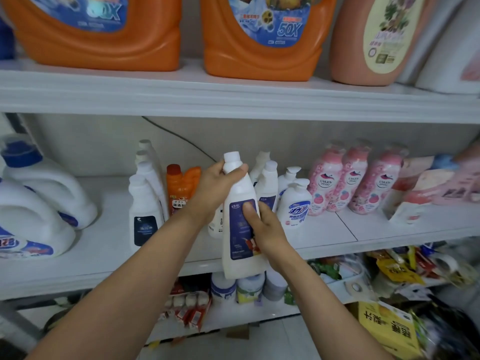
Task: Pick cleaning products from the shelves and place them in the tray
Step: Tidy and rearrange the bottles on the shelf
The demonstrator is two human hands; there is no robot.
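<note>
"50X" on orange jug point(262, 40); "UYAJOY" on pink bottles point(354, 178)

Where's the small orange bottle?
Head view: the small orange bottle stands on the middle shelf, left of centre, between a dark-labelled white bottle and the left hand.

You hold the bottle point(239, 263) before the middle shelf point(109, 242), left hand point(215, 185) round its neck, right hand point(265, 232) round its body. Behind it to the right stand pump bottles point(294, 201); to its left a file of bottles point(145, 203), then two jugs point(39, 203). On the upper shelf point(233, 100) sit large jugs point(262, 48).
</note>
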